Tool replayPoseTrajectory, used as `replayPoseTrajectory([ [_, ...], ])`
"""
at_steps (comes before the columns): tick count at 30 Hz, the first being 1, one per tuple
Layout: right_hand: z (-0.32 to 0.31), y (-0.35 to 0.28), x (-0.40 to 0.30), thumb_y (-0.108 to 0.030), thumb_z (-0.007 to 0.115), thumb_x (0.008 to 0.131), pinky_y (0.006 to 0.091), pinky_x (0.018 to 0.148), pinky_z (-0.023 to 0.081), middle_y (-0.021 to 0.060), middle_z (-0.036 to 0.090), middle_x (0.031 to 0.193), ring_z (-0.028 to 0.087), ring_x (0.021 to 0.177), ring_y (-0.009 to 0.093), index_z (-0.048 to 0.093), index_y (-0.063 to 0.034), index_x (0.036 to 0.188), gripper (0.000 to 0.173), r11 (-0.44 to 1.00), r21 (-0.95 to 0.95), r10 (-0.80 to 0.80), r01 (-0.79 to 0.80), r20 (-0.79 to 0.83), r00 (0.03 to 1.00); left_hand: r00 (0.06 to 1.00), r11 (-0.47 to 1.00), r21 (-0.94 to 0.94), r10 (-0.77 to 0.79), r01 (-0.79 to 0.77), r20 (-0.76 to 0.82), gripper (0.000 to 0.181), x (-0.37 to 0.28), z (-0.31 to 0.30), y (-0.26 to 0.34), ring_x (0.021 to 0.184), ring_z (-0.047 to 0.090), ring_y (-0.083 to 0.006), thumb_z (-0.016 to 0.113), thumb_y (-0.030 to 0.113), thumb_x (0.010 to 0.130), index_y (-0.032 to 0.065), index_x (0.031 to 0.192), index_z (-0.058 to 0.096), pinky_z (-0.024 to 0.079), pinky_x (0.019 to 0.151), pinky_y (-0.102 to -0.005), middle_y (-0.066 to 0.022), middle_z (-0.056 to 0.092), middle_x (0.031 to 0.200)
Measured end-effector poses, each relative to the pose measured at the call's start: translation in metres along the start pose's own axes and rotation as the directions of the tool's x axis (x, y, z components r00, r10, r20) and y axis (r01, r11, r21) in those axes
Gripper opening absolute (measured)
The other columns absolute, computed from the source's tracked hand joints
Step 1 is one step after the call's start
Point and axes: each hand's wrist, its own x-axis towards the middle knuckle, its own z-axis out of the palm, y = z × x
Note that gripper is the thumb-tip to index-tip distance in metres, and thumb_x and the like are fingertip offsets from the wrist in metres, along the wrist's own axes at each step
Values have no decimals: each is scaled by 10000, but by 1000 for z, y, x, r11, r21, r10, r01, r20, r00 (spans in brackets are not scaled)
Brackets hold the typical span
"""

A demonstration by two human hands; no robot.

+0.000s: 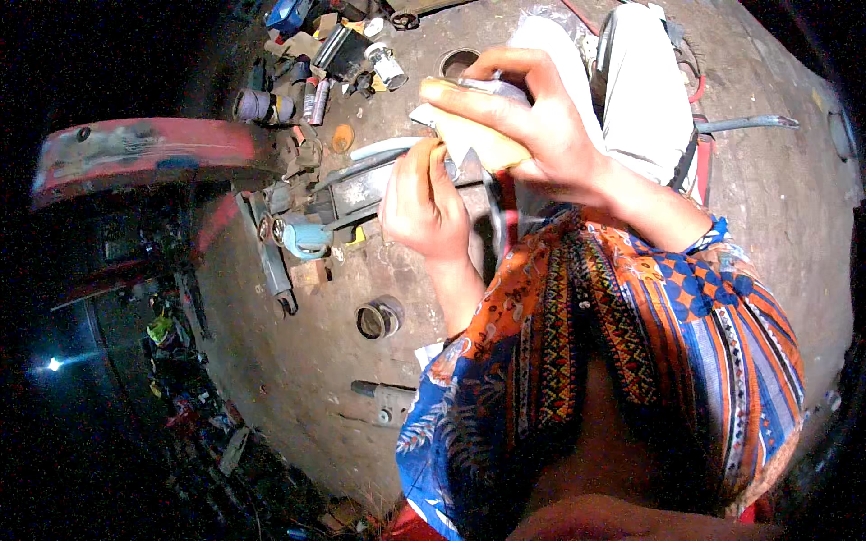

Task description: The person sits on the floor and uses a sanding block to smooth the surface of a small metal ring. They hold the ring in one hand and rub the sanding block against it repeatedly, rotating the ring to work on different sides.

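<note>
My right hand (541,128) is closed round a folded piece of yellow sheet (477,138), with something pale and rounded showing behind it; what that is cannot be told. At the sheet's lower left edge is my left hand (426,199), its thumb and fingertips pinched together at a corner of it. Below both hands lies a dark metal tray or panel (365,189) on the ground. A light blue mug (308,240) lies left of my left hand. Further down, an open round tin (379,319) rests on the ground.
A curved red painted metal panel (155,152) juts in from the left. Cans, spray cans (315,101), a glass jar (387,66) and scraps clutter the upper left. A metal tool (385,399) lies lower down. A grey metal bar (747,123) sticks out at right.
</note>
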Motion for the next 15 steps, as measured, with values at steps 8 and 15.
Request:
replayPoseTrajectory([
  [8,1,16,1,-168,663,706,357,791,437,95,538,1051,525,923,280,598,-251,1170,476,996,-84,-43,42,-15,999,999,999,12,47,-47,-15,101,1,-3,3,644,604,-277,572,64,839,-10,890,619,475,585,-341,-137,626,770],
  [15,1,9,0,-58,603,656,366,776,424,63,544,1069,521,949,245,595,-277,1171,560,987,-121,-76,101,196,978,1000,996,94,-3,1,15,105,10,-6,1,657,597,-306,558,86,856,0,896,605,466,573,-368,-135,615,780],
])
